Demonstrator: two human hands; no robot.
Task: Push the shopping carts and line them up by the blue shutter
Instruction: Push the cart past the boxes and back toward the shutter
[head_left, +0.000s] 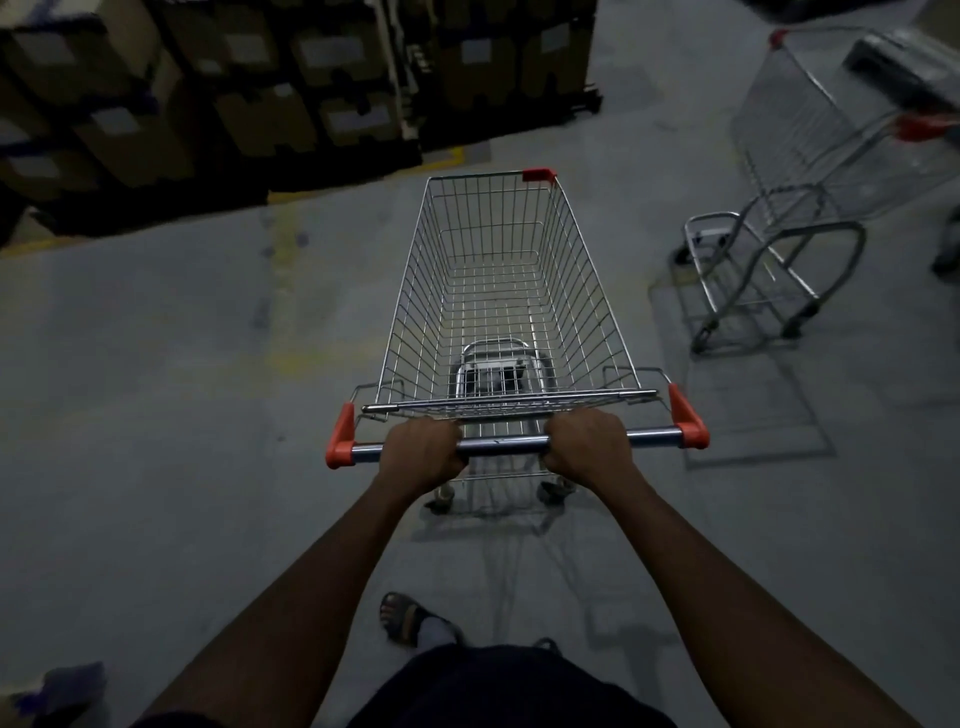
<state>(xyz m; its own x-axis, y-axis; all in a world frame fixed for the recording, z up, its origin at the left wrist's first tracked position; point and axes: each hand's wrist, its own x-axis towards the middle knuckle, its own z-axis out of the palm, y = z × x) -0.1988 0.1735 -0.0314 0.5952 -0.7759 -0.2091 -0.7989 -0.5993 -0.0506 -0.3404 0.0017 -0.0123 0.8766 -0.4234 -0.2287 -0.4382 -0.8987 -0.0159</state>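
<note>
Both hands (422, 449) around cart handle (503, 446)

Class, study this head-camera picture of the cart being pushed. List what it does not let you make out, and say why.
- Blue shutter: nowhere in the head view, so its position is unknown.
- Second cart: blurred, cut off by the right edge.
- Cartons: too dark and blurred; labels unreadable.
- Pushed cart: front wheels hidden beneath its basket.
- Handle: parts covered by left hand and right hand.
</note>
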